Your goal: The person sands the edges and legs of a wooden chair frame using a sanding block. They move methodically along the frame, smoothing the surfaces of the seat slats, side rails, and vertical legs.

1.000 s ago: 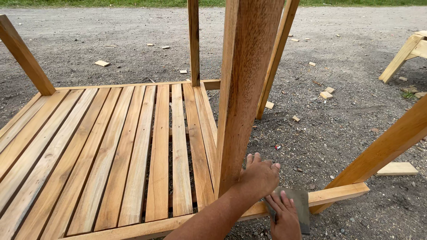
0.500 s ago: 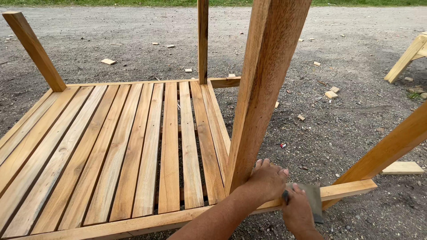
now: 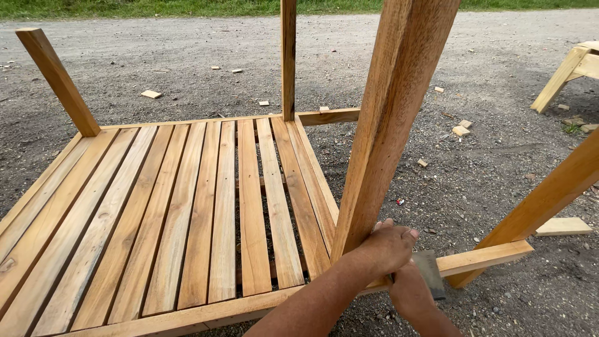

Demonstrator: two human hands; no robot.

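At the foot of the wooden post point(image 3: 390, 125) | left hand point(image 3: 388, 248) curled, fingers pressing on the post base | right hand point(image 3: 409, 293) just below it, closed around a grey flat tool point(image 3: 429, 273) touching the frame rail point(image 3: 483, 257) | slatted platform point(image 3: 175, 212) left of both hands, on gravel point(image 3: 449, 187)
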